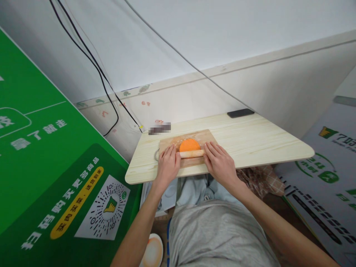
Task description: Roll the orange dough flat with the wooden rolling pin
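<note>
A wooden rolling pin (191, 154) lies across the near part of a flat orange piece of dough (189, 144). My left hand (168, 162) is closed over the pin's left end, and my right hand (219, 161) over its right end; the ends themselves are hidden beneath my fingers. Under the dough is a wooden cutting board (207, 136) with a white, flour-like dusting around the dough. A metal ring handle (156, 155) sticks out at the board's left side.
The board rests on a pale wood-grain table (258, 142). Toward the wall lie a black phone (240, 113) and a blurred-out dark item (159, 128). Cables (102, 74) hang at the wall. Below left stands a white bowl (152, 250) with orange residue. Green panel (41, 148) left, printed white panel (328, 178) right.
</note>
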{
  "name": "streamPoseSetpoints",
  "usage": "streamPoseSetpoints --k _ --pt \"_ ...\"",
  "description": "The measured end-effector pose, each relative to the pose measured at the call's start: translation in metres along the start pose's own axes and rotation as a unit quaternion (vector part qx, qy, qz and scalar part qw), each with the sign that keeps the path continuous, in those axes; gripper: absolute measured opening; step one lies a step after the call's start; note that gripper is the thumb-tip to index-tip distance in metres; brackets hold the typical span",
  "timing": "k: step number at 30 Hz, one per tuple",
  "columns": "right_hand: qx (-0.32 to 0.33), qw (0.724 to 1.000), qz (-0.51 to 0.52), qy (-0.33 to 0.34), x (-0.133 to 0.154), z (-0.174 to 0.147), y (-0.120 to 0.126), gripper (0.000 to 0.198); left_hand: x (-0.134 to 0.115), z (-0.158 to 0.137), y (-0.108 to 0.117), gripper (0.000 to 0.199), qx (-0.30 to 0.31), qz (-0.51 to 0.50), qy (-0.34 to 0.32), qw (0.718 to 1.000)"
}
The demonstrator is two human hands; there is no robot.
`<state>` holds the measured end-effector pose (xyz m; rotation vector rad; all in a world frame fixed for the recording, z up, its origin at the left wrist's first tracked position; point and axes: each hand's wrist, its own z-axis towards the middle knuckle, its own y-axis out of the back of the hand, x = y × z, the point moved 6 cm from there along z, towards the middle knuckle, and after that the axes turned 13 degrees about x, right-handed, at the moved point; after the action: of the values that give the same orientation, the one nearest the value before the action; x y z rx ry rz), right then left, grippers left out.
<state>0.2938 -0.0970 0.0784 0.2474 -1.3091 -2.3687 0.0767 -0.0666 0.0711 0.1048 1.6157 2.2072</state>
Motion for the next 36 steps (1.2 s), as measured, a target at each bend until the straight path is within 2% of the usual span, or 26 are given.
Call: streamPoseSetpoints --k 12,19,24,27,30,33,36 --pt "0.007 1.0 0.004 0.0 -0.002 0.001 -0.003 0.045 0.003 0.0 -0.006 0.051 0.004 0.01 0.001 1.0" --pt "0.082 0.997 -0.005 -0.002 -0.017 0.041 -0.012 0.047 0.018 0.034 -0.016 0.053 0.045 0.053 0.002 0.998" --pt "0.174 0.984 -0.012 -0.027 -0.028 0.074 -0.023 0.049 0.028 0.069 -0.024 0.048 0.135 0.099 -0.015 0.986" --pt "0.219 0.974 -0.028 -0.045 -0.035 0.092 -0.029 0.054 0.038 0.089 -0.028 0.048 0.183 0.091 0.018 0.979" --pt "0.252 0.965 -0.04 -0.059 -0.041 0.105 -0.034 0.053 0.048 0.105 -0.031 0.057 0.197 0.059 0.068 0.976" --pt "0.268 0.96 -0.051 -0.058 -0.042 0.111 -0.037 0.051 0.054 0.112 -0.034 0.061 0.201 0.033 0.083 0.975" --pt "0.244 0.966 -0.052 -0.061 -0.039 0.108 -0.034 0.049 0.054 0.11 -0.035 0.062 0.194 0.027 0.076 0.978"
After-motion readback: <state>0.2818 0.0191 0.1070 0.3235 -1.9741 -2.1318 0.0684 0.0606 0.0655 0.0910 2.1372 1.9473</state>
